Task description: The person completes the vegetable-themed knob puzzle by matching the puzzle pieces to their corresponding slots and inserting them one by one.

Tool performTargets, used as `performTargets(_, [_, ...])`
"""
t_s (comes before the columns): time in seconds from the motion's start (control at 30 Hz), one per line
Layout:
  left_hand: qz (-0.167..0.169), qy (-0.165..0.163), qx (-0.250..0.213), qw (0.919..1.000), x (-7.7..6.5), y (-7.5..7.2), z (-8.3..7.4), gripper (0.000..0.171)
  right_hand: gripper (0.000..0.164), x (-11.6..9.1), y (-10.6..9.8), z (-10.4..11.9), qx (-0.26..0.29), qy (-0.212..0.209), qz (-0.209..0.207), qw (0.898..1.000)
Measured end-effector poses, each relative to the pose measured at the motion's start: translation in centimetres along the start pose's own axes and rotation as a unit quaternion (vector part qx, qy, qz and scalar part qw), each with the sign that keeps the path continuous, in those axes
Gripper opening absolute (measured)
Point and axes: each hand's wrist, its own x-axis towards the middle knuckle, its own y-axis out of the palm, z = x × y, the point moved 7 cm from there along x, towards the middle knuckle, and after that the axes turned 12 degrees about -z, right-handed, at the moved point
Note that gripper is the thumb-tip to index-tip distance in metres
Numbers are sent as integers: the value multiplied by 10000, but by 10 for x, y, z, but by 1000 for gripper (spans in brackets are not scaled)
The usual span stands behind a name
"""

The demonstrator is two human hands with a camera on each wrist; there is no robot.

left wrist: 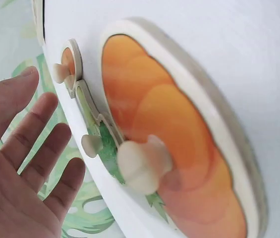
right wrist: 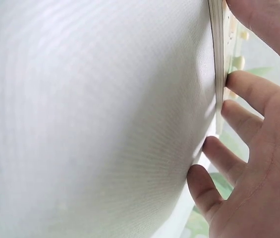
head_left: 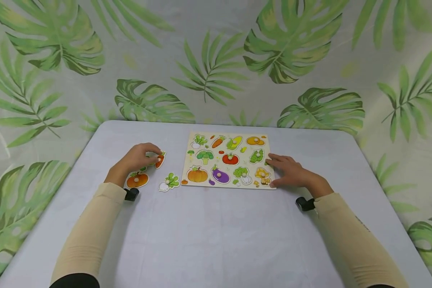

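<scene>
My left hand (head_left: 140,157) hovers over loose wooden puzzle pieces left of the board. In the left wrist view its fingers are spread, apart from the knobs. Nearest to it is an orange carrot piece (head_left: 160,161). A green-topped piece (left wrist: 105,144) lies beside that one, mostly hidden under the hand in the head view. Closer to me lies a pumpkin piece (head_left: 137,181) with a round knob. A white radish piece (head_left: 169,182) sits by the board's lower left corner. My right hand (head_left: 289,172) touches the right edge of the vegetable puzzle board (head_left: 230,187) with its fingers.
Several knobbed pieces sit on the board, among them an eggplant (head_left: 221,175) and a tomato (head_left: 231,159). A white cloth (head_left: 216,232) covers the table. Behind it hangs a leaf-patterned curtain (head_left: 147,60).
</scene>
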Motion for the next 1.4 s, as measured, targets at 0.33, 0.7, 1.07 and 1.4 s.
performTargets(0.33, [114,-116,363,9992,2,7,4,25,89,-1,-1,0,11,-10,39,10000])
performTargets(0.7, [40,-45,575,9983,2,8,2,24,90,1,-1,0,23,-9,-1,10000])
performTargets(1.07, [63,-382,516,9979,4,9,7,24,89,3,2,-4,-48,104,86,9999])
performTargets(1.4, [-287,-168,182,9993,14,5,-8,28,90,2,2,-3,-44,91,55,9999])
